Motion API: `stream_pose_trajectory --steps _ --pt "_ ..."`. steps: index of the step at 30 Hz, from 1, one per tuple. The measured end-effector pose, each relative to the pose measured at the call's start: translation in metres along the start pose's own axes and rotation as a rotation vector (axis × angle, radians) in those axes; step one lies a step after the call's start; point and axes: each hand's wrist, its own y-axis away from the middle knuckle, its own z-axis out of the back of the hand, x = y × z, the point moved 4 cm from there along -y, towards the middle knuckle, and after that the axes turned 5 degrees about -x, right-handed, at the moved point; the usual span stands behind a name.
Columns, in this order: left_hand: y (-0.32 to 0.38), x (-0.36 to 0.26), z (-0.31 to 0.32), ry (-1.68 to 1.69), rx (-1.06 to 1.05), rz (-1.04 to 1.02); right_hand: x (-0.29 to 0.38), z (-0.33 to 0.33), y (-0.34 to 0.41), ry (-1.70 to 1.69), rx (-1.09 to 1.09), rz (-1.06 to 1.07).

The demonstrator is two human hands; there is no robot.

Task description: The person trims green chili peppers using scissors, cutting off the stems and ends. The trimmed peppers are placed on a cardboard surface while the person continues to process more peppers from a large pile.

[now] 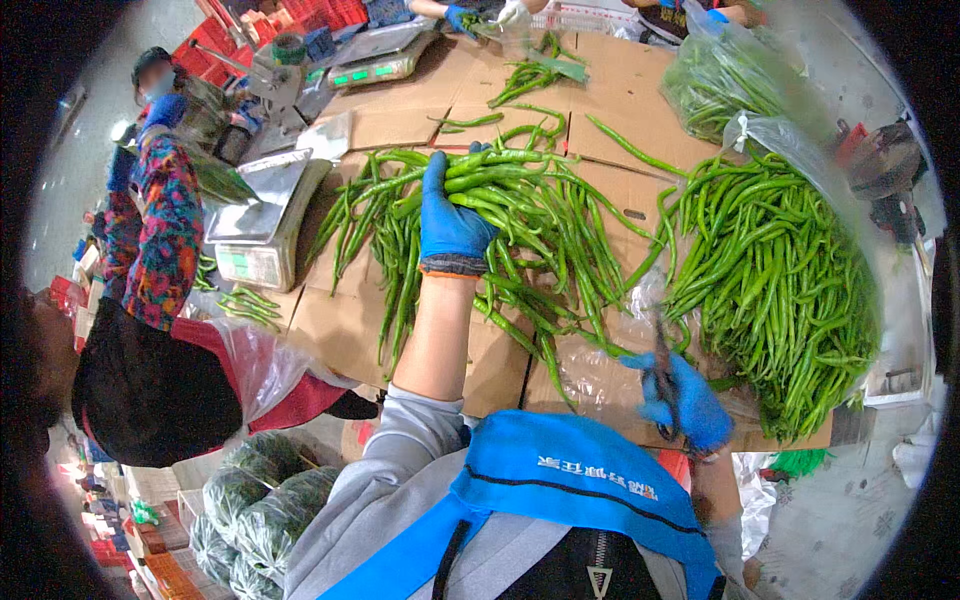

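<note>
My left hand, in a blue glove with a dark cuff, is wrapped around a thick bunch of long green chili peppers. Ends of the bunch hang out on both sides over the cardboard. In a second blue glove, my right hand grips dark scissors, blades pointing away from me and somewhat blurred. Just beyond them lies a large heap of green chili peppers, spilling from a clear plastic bag. Crumpled clear plastic lies beside my right hand.
Flattened cardboard covers the table. Scales stand at the left, with another scale at the far side. A co-worker in a patterned sleeve is close on the left; others work opposite. A filled pepper bag stands far right.
</note>
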Motion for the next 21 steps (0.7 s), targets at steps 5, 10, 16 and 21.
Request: stream_pose_trajectory --steps 5,10,16,21 --pt "-0.001 0.01 -0.028 -0.058 0.093 0.003 0.042 -0.03 -0.084 0.626 -0.586 0.739" --pt "0.004 0.02 -0.043 -0.121 0.044 -0.094 0.083 -0.052 -0.117 0.769 -0.784 0.929" --pt "0.002 0.025 -0.032 -0.073 -0.082 -0.115 0.1 -0.058 -0.119 0.699 -0.827 0.856" --pt "-0.004 0.023 -0.022 -0.049 -0.136 -0.156 0.083 -0.054 -0.121 0.66 -0.8 0.777"
